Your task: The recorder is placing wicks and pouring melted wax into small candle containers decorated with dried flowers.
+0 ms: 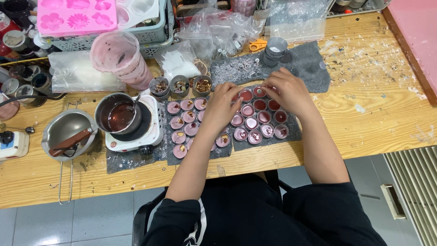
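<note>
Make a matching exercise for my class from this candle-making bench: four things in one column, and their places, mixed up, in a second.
Things:
1. Scissors
2. Pot
3. Flower mould
4. Strainer

Places:
A. on the white hotplate
B. on top of the basket, far left
C. left of the hotplate, handle over the table's near edge
D. beyond the grey mat, near the plastic bags

Pairs: 1-D, 2-A, 3-B, 4-C

On your bench (373,114), a small white hotplate (136,130) carrying a metal pot (117,114), an empty steel pan (68,132), pink flower mould (75,16), orange scissors (257,44), 3 little topping tins (180,85)
</note>
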